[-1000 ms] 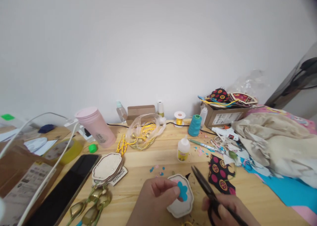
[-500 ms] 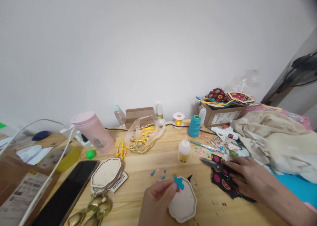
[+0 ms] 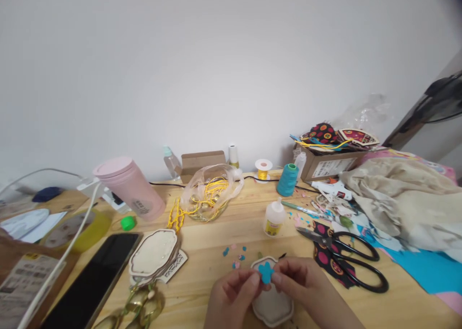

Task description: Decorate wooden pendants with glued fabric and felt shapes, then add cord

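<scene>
A bright blue, flower-shaped cutout of thin, soft-looking material [image 3: 266, 272] sits pinched between two bare hands at the near centre of the scene. The left hand [image 3: 233, 295] grips its left edge between thumb and fingers; the right hand [image 3: 306, 285] grips the opposite edge the same way. Good handling here likely means a light, even pinch at the petal rims, since an uneven pull could stretch or crease so small a shape. Fingertips kept low and steady would leave the petals flat and in view.

Below the cutout lies a pale plaque with a scalloped rim [image 3: 273, 310]; whether the two touch cannot be told. Blue and pink snippets [image 3: 236, 257] lie just to its left on the far side, best kept from under the fingers. Farther off stands a white squeeze bottle with a yellow label [image 3: 275, 218], upright and easily knocked by a careless knuckle. To the right, black-handled scissors [image 3: 326, 241] rest across dark patterned fabric [image 3: 322, 257], blades toward the left, a reason for the right wrist to move with care.
</scene>
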Tool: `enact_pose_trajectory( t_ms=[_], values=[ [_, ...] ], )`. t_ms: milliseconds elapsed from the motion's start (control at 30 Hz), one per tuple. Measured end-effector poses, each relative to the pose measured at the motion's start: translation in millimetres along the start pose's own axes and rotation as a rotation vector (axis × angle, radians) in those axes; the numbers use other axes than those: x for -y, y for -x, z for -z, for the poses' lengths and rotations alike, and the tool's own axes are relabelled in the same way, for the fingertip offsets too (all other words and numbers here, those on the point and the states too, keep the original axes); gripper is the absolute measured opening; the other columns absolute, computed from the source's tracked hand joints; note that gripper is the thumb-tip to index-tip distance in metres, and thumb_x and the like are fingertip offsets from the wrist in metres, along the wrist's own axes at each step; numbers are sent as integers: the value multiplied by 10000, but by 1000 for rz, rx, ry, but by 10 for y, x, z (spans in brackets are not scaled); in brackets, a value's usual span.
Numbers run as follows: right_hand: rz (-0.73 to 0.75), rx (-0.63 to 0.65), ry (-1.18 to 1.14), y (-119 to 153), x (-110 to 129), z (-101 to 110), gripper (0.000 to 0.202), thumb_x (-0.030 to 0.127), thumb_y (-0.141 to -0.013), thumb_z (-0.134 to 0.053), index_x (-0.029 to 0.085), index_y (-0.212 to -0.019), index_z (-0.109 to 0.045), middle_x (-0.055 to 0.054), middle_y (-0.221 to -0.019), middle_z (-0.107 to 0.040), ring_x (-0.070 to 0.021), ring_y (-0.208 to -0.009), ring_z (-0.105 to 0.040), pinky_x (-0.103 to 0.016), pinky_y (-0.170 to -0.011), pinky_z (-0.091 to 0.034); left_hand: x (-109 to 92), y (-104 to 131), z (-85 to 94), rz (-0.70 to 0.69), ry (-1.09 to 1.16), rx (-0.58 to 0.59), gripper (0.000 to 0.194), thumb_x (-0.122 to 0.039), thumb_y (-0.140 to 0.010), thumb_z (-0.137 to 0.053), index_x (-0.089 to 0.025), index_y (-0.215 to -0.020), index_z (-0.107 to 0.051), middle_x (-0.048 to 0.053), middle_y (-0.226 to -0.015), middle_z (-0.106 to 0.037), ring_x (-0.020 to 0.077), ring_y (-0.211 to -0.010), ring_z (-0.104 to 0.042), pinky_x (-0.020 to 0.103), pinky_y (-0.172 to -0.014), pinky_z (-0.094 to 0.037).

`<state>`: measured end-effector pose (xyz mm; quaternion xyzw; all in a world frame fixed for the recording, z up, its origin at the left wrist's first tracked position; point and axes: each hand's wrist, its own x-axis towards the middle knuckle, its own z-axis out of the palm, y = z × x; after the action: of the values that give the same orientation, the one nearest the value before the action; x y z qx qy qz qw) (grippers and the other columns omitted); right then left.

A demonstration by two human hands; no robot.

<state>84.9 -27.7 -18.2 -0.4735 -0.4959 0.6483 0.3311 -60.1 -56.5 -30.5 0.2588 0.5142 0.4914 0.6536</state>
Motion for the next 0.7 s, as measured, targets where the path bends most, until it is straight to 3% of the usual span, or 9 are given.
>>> enact_pose_trajectory(
  t_ms=[200, 333, 467, 700],
  values=[
    [36, 53, 135, 20, 138, -48, 226, 340, -654, -600, 119, -614, -622, 3, -561, -553, -107, -541, -455, -205, -513, -343, -76, -9, 4, -39, -68, -18, 281, -387, -505, -729, -141, -636, -699, 46, -576, -675, 139, -553, -564, 219, -551, -440],
    [130, -41, 210, 36, 125, -8, 274, 369, -731, -518, 131, -641, -621, -9, -584, -571, -128, -571, -484, -218, -529, -364, -146, 2, -16, 7, -95, -51, 258, -360, -465, -748, -135, -581, -697, 38, -542, -673, 124, -493, -546, 216, -509, -444],
    [128, -18, 225, 65, 81, -13, 244, 358, -711, -550, 127, -716, -631, -26, -635, -606, -139, -587, -507, -227, -540, -383, -129, 25, -58, 3, -30, -126, 290, -365, -420, -766, -131, -574, -693, 34, -513, -663, 115, -453, -540, 220, -490, -451],
    [146, -82, 143, 47, 52, -94, 257, 361, -689, -564, 124, -594, -592, 0, -540, -548, -119, -526, -470, -216, -500, -366, -35, 101, -118, 35, -17, -27, 340, -403, -396, -770, -111, -533, -663, 17, -449, -615, 99, -439, -529, 185, -421, -440]
  ],
)
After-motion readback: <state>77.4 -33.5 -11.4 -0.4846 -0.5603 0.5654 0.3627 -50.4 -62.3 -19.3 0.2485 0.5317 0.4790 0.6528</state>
